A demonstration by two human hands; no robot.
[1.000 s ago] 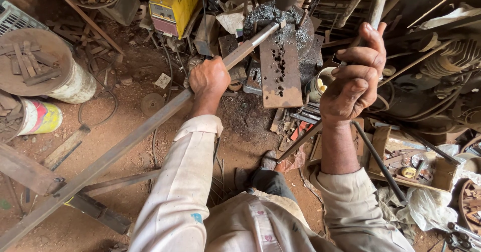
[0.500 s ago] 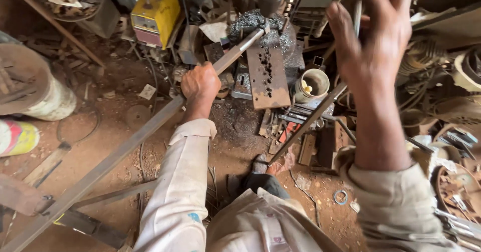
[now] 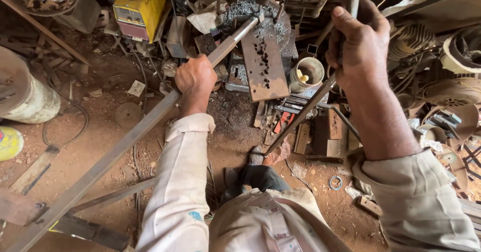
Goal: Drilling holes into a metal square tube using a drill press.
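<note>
Both hands are fisted, left hand (image 3: 194, 79) low, right hand (image 3: 359, 44) raised.

A yellow box-shaped machine (image 3: 139, 6) stood at the upper left of the frame, with a dark red band along its lower front. A small pale panel sat on its front face; the markings on it were too small to tell. A round yellow lid or disc (image 3: 9, 143) with coloured printing lay at the left edge, partly cut off. A small pale scrap of paper (image 3: 136, 87) lay on the dirt floor in the upper left centre.
</note>
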